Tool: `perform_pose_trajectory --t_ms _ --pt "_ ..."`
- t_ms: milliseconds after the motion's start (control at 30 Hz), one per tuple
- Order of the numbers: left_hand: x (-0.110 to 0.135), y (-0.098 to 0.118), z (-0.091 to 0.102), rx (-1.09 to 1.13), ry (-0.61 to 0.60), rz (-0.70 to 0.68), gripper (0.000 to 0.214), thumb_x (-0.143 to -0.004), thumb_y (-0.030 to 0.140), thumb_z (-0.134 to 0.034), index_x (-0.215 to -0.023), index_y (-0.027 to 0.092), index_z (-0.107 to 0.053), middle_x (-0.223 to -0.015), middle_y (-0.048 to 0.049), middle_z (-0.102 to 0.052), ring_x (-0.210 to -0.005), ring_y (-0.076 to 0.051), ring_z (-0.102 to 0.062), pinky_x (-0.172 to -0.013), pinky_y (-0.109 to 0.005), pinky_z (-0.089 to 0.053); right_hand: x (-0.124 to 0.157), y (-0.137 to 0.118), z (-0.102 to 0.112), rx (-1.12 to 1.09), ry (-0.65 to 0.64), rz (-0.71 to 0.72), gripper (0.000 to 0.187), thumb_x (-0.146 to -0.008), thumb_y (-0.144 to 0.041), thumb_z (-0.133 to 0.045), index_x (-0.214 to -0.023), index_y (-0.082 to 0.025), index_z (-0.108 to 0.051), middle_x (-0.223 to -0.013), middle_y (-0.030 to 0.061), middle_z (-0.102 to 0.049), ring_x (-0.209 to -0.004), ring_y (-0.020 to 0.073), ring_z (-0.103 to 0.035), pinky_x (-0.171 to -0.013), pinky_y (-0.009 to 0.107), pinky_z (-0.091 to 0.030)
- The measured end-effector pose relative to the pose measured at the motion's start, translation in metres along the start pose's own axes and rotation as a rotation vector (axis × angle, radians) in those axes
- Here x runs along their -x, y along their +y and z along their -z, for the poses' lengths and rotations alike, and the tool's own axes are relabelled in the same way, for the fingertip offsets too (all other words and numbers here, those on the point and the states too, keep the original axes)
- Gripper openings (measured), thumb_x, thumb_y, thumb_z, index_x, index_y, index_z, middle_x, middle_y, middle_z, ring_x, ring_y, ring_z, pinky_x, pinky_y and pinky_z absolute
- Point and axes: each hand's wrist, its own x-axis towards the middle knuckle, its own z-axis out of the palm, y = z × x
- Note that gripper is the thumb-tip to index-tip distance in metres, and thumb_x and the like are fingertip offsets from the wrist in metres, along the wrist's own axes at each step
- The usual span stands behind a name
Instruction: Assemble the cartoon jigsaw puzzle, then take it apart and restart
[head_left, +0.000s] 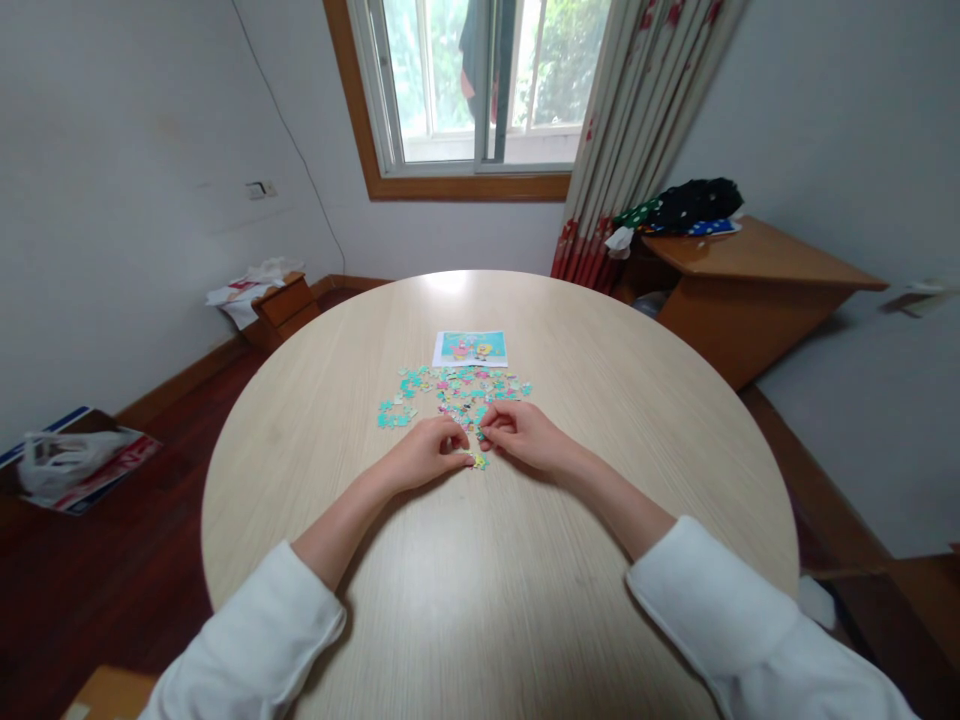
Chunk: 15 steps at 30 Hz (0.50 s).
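Small loose jigsaw puzzle pieces, mostly turquoise with some pink and yellow, lie scattered mid-table. Just behind them is a reference picture with a pink and a yellow cartoon figure on turquoise. My left hand rests on the table, fingers curled and parted from the thumb. Its thumb tip touches the edge of a small yellow puzzle piece. Close by on the right, my right hand pinches a small dark-greenish puzzle piece between thumb and fingers, just above the yellow one. The fingers partly hide that piece.
The round pale wooden table fills the middle. At the far right stands a brown wooden desk with dark cloth on it, beside a curtain. A plastic bag lies on a flat printed box on the left floor.
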Motion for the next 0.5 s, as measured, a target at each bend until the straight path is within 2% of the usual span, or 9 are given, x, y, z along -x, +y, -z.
perform_pose_trajectory --t_ms 67,233,500 --pt "0.0 -0.003 0.001 0.015 -0.024 -0.005 0.019 -0.072 0.033 -0.069 -0.079 0.015 -0.067 -0.068 0.0009 -0.054 -0.063 -0.011 -0.047 -0.06 -0.023 -0.035 0.002 -0.004 0.001 -0.021 -0.009 -0.001 0.007 -0.077 -0.022 -0.058 -0.075 -0.017 -0.054 -0.064 -0.0001 -0.063 -0.062 0.0117 -0.062 -0.057 0.024 -0.046" --pt "0.0 -0.004 0.003 -0.016 -0.059 -0.011 0.018 -0.068 0.027 -0.072 -0.082 0.016 -0.068 -0.07 0.0006 -0.054 -0.065 -0.012 -0.046 -0.06 -0.023 -0.034 0.012 -0.016 0.002 0.001 -0.239 -0.079 0.008 -0.079 -0.024 -0.058 -0.078 -0.018 -0.054 -0.061 -0.0007 -0.062 -0.061 0.012 -0.062 -0.058 0.025 -0.046" --pt "0.0 -0.004 0.003 -0.012 -0.072 -0.026 0.013 -0.069 0.023 -0.07 -0.08 0.016 -0.068 -0.071 0.0008 -0.053 -0.065 -0.011 -0.045 -0.059 -0.023 -0.033 0.012 -0.012 -0.003 0.006 -0.232 -0.082 0.005 -0.08 -0.021 -0.055 -0.08 -0.018 -0.052 -0.065 -0.0009 -0.061 -0.062 0.0106 -0.059 -0.061 0.025 -0.046"
